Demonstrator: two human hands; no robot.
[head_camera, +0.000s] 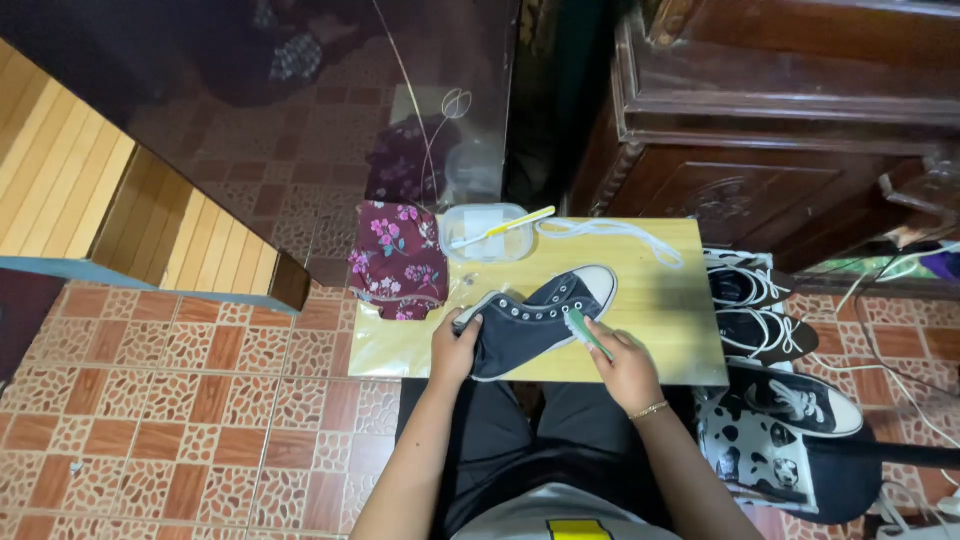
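Nearest us: our left hand (455, 350) clamps the heel end of a dark high-top shoe (535, 320), fingers wrapped closed on the collar so it stays pinned on its side while it's being worked on. Our right hand (625, 365) has fingers closed on a small green brush (583, 330), bristle end pressed against the shoe's side panel near the eyelets; wrist angled in, likely for scrubbing pressure. The shoe lies diagonally across the front middle of the small yellow bench (660, 320), white toe cap pointing away and right, no lace in it. Just right of the bench, on the floor, sit more dark shoes (755, 310) with white laces and one sneaker (805, 400) on a black-and-white patterned cloth (745, 450): within reach, probably queued. Further back on the bench: a maroon floral cloth (398, 260) at the left edge, a clear plastic tub (485, 232) with a yellow toothbrush (503, 228) resting across it, and a loose white lace (610, 235) along the far edge, kept clear of the work area. Beyond that, a dark carved wooden cabinet (760, 150).
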